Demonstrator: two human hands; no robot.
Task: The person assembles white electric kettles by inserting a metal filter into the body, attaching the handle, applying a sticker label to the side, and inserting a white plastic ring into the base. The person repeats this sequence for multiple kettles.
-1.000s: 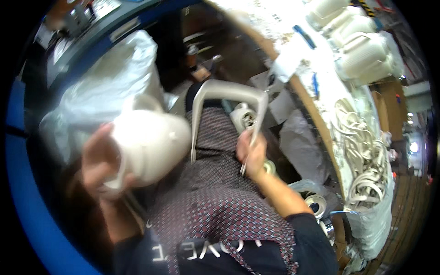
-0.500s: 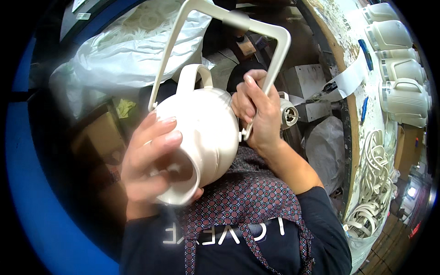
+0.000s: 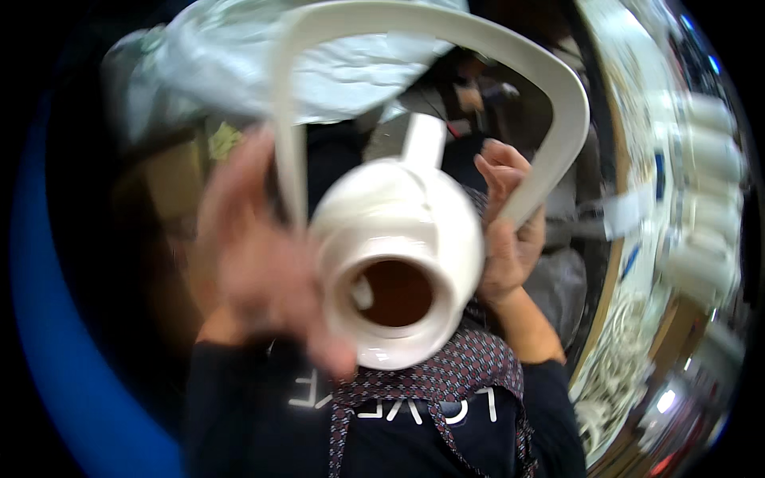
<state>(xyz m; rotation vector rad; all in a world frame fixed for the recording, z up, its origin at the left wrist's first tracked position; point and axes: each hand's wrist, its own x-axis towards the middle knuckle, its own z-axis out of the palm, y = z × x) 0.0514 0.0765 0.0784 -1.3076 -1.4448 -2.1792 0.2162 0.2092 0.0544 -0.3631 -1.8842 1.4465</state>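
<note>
Before my chest is a glossy off-white jug body, its wide round mouth turned up toward me and its interior brownish in shadow. A short fixed grip stands up at its far side. Over it arches a large off-white carrying handle, its two arms coming down on either side of the body. My right hand is closed round the lower end of the handle's right arm, thumb against the body. My left hand, smeared by motion, is at the body's left side by the handle's left arm; its grip cannot be made out.
A large white plastic bag lies beyond the jug. On the worn bench at the right stand several off-white jugs, with a heap of pale curved strips nearer me. A blue surface curves along the left; a cardboard box sits beside it.
The jug body has turned so its mouth, previously at lower left, now points up at me. The handle has come closer. My left hand's fingers have left the mouth and shifted to the left side.
</note>
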